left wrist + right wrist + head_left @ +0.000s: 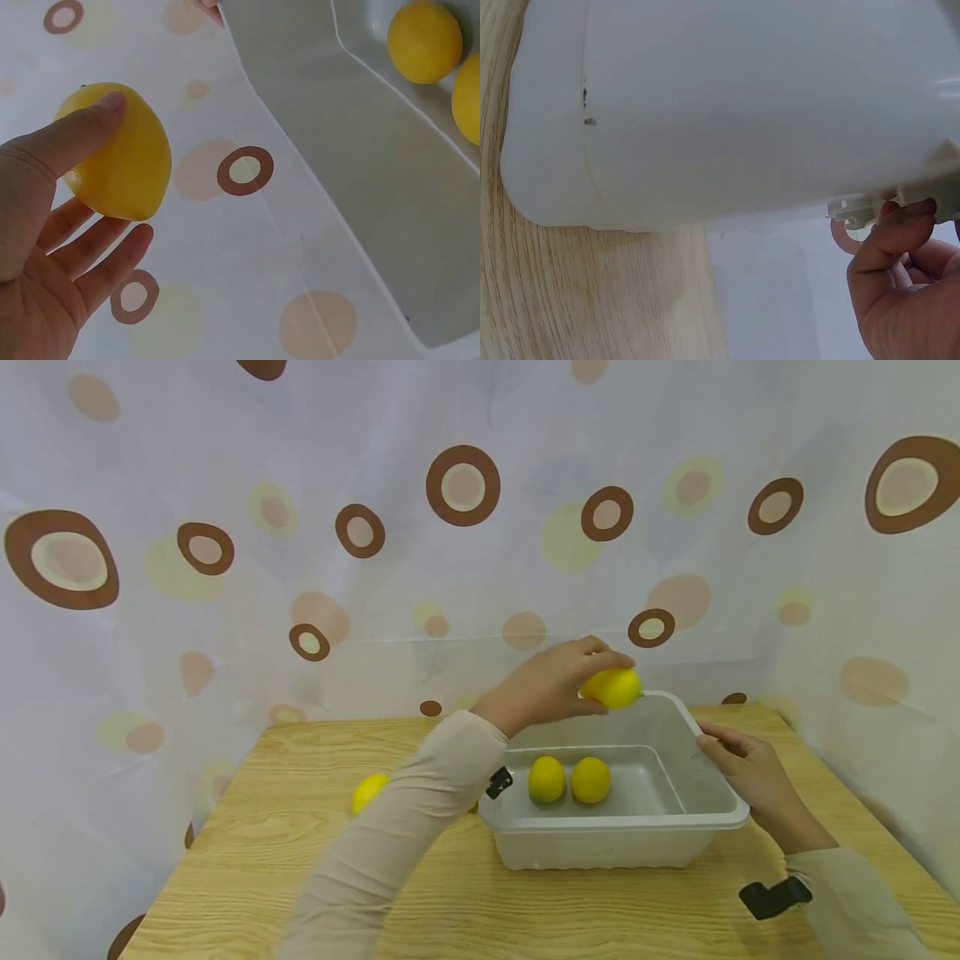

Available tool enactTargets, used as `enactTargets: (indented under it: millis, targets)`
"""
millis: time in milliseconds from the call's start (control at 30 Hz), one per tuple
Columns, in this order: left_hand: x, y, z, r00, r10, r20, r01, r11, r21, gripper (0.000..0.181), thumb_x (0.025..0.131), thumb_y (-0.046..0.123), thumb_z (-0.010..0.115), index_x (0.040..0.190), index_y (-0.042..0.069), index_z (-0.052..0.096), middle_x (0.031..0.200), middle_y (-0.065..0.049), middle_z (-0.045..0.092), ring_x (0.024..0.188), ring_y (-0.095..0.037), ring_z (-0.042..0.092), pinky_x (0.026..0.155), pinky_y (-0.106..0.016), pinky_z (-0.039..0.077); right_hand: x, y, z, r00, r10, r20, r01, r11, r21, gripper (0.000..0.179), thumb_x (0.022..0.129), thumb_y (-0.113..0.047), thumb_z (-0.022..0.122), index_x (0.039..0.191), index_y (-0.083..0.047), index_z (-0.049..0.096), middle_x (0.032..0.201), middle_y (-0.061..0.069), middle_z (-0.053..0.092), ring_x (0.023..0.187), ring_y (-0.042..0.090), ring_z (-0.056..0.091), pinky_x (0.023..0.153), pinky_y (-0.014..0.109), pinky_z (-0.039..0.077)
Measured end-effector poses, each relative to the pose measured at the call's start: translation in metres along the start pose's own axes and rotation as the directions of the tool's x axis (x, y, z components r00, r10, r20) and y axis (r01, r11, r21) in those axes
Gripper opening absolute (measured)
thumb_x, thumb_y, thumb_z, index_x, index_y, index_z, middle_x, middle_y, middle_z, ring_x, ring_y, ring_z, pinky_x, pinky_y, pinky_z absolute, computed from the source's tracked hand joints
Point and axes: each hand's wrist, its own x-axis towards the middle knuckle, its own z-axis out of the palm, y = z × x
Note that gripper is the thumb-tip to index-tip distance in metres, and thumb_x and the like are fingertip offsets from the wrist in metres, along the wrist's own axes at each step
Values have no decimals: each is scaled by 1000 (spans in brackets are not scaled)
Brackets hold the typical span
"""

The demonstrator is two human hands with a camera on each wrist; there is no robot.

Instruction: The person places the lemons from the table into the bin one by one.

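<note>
My left hand (558,681) pinches a yellow lemon (617,687) between thumb and fingers, above the far side of a pale grey plastic bin (611,843). In the left wrist view the thumb lies across this lemon (124,161), with some fingers spread below it. Two more lemons, a left one (547,779) and a right one (591,780), sit side by side on the bin's floor. With curled fingers my right hand (750,777) grips the bin's right rim; the right wrist view shows the fingers (900,236) under that rim, against the bin's outer wall.
Another lemon (370,792) lies on the wooden table (300,835) left of the bin, partly covered by the left sleeve (405,827). Something small and yellowish shows at the bin's left edge, mostly hidden. A patterned curtain (405,610) hangs behind and beside the table.
</note>
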Motion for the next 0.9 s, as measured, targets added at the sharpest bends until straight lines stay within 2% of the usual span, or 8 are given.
enactTargets:
  millis: [267, 433, 600, 900]
  targets:
    - [20, -2, 20, 998, -40, 40, 44, 994, -100, 59, 86, 30, 72, 139, 19, 50, 131, -1, 53, 115, -14, 52, 102, -20, 38, 2, 3, -3, 1000, 9, -1, -9, 999, -30, 63, 99, -37, 50, 142, 7, 37, 94, -26, 57, 81, -1, 60, 65, 26, 55]
    - [25, -2, 31, 991, -82, 102, 92, 991, -93, 60, 86, 32, 72, 140, 21, 50, 131, -1, 53, 116, -15, 52, 104, -24, 38, 3, 4, -3, 1000, 10, 12, -9, 999, -37, 64, 99, -39, 50, 143, 6, 37, 95, -23, 58, 81, 1, 61, 65, 28, 56]
    - [29, -6, 44, 985, -120, 124, 132, 987, -88, 59, 85, 32, 73, 138, 20, 51, 128, -2, 55, 113, -15, 52, 102, -27, 39, 2, 2, -4, 1000, -6, 5, 6, 998, -59, 63, 99, -38, 50, 142, 7, 37, 94, -23, 57, 80, 0, 60, 64, 27, 56]
    - [38, -13, 70, 954, -211, 211, 236, 967, -97, 59, 84, 33, 74, 138, 24, 51, 127, 1, 55, 111, -14, 51, 100, -27, 40, -1, 1, -3, 1000, -6, 0, 6, 1000, -23, 62, 99, -35, 50, 141, 9, 38, 93, -22, 59, 80, 1, 62, 64, 27, 56]
